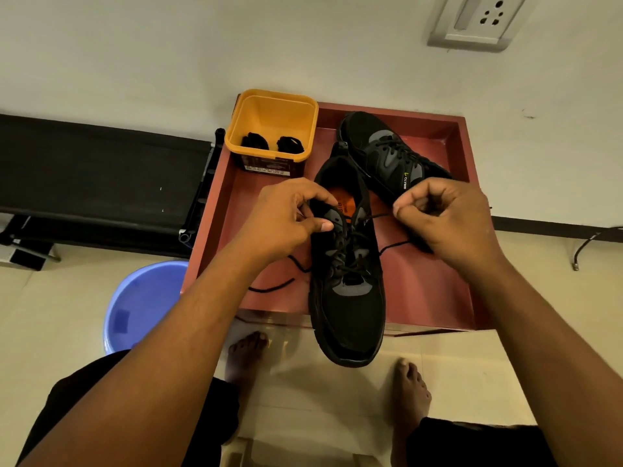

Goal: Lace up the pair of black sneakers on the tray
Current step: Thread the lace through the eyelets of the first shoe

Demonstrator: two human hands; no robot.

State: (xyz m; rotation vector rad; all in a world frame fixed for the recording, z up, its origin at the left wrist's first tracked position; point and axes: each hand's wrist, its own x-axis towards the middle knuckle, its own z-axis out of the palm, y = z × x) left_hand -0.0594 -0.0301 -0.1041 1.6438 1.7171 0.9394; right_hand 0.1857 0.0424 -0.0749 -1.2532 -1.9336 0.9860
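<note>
Step in hand, as judged: the lace [384, 216] is being worked through the upper eyelets of the near sneaker [347, 298]. Both ends are best drawn with even tension, and each crossing seated flat before the next eyelet is taken.

The near sneaker lies mid-tray [438, 291], its toe overhanging the rim at 6 o'clock. The second sneaker [387, 156], seemingly laced, sits at 1 o'clock.

The left hand [286, 214] is curled at the shoe's 9 o'clock side, with what appears to be the lace pinched by thumb and forefinger. The right hand [448, 217] is curled at 3 o'clock, and a taut strand is pinched in its fingertips.
</note>
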